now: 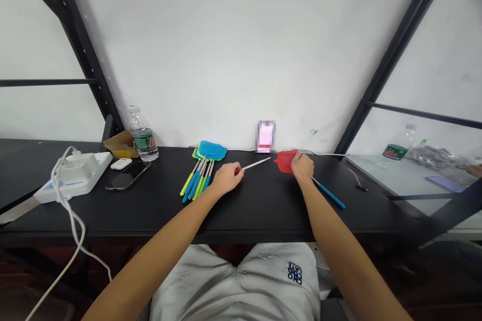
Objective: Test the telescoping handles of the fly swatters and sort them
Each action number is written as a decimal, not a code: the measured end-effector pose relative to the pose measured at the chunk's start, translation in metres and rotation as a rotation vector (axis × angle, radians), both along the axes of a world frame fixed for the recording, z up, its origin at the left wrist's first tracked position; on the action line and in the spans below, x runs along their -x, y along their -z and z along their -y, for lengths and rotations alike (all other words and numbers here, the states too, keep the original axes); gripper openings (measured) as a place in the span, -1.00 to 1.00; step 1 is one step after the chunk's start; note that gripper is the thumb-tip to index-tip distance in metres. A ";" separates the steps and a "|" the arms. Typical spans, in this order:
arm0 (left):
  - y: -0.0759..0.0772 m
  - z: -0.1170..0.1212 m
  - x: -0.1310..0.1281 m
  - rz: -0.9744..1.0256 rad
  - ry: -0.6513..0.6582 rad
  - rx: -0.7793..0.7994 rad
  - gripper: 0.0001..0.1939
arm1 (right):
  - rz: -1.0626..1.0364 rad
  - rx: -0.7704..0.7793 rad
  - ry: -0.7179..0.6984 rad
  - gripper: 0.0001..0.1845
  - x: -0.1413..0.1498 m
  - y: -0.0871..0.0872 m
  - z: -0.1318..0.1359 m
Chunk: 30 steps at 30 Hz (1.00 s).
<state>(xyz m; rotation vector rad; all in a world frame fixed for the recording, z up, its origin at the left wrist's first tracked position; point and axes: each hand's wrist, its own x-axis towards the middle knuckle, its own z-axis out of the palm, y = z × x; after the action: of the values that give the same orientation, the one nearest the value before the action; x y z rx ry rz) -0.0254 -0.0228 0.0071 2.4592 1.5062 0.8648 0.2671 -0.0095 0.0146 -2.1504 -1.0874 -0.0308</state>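
Note:
My left hand [225,179] is closed round the red handle end of a thin metal rod [256,164] that lies on the black table [263,205] and points toward a red swatter head [285,161]. My right hand [302,167] rests on that red head with its fingers curled over it. Left of my left hand lies a bundle of fly swatters [201,170] with blue and green heads and blue and yellow-green handles. A swatter with a blue handle [329,194] sticks out from under my right hand toward the right.
At the left stand a water bottle [142,133], a small cardboard box [121,144], a white earbud case [121,164], a dark phone [127,175] and a white power strip with cable [73,173]. A pink object [265,136] leans on the wall. Black shelf posts frame both sides.

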 end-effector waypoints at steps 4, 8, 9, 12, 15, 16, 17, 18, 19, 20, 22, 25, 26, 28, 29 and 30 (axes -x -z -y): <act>-0.001 0.001 0.001 -0.020 0.014 0.022 -0.71 | -0.006 -0.026 -0.010 -0.32 0.003 -0.002 0.002; 0.000 0.000 0.002 -0.026 0.029 0.022 -0.69 | -0.017 -0.016 -0.022 -0.33 0.005 -0.002 0.002; 0.000 0.000 0.002 -0.027 0.029 0.023 -0.69 | -0.019 -0.014 -0.025 -0.32 0.006 -0.003 0.002; 0.001 -0.001 0.002 -0.037 0.028 0.029 -0.68 | -0.021 -0.009 -0.034 -0.33 0.006 -0.003 0.001; 0.001 -0.002 0.002 -0.050 0.034 0.029 -0.66 | -0.018 -0.016 -0.030 -0.35 0.007 -0.003 0.000; 0.001 -0.002 0.002 -0.053 0.035 0.029 -0.66 | -0.018 -0.019 -0.027 -0.35 0.007 -0.003 0.000; 0.001 -0.002 0.002 -0.056 0.035 0.028 -0.66 | -0.018 -0.023 -0.027 -0.35 0.007 -0.003 0.000; 0.000 -0.001 0.002 -0.059 0.035 0.027 -0.65 | -0.018 -0.027 -0.028 -0.36 0.007 -0.003 -0.001; 0.000 -0.001 0.002 -0.061 0.032 0.028 -0.66 | -0.014 -0.031 -0.030 -0.36 0.007 -0.003 -0.001; -0.001 0.000 0.001 -0.064 0.030 0.032 -0.66 | -0.011 -0.034 -0.033 -0.36 0.007 -0.002 -0.001; -0.003 0.001 0.001 -0.068 0.027 0.042 -0.67 | -0.003 -0.034 -0.042 -0.36 0.006 -0.001 -0.002; -0.004 0.002 0.001 -0.071 0.029 0.049 -0.68 | -0.002 -0.031 -0.057 -0.35 0.005 0.000 -0.002; -0.004 0.002 0.001 -0.072 0.030 0.047 -0.67 | -0.004 -0.032 -0.060 -0.35 0.005 0.000 -0.002; -0.004 0.002 0.001 -0.076 0.029 0.043 -0.66 | -0.012 -0.034 -0.064 -0.36 0.005 0.000 -0.003; -0.004 0.001 0.001 -0.079 0.030 0.043 -0.66 | -0.015 -0.034 -0.067 -0.36 0.005 0.000 -0.003; -0.003 0.001 0.002 -0.082 0.033 0.044 -0.66 | -0.016 -0.035 -0.070 -0.36 0.005 0.000 -0.003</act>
<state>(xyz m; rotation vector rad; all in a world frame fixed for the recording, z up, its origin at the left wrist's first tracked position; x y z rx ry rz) -0.0270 -0.0237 0.0103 2.5090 1.4890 0.7253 0.2624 -0.0067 0.0144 -2.0770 -1.1445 0.0001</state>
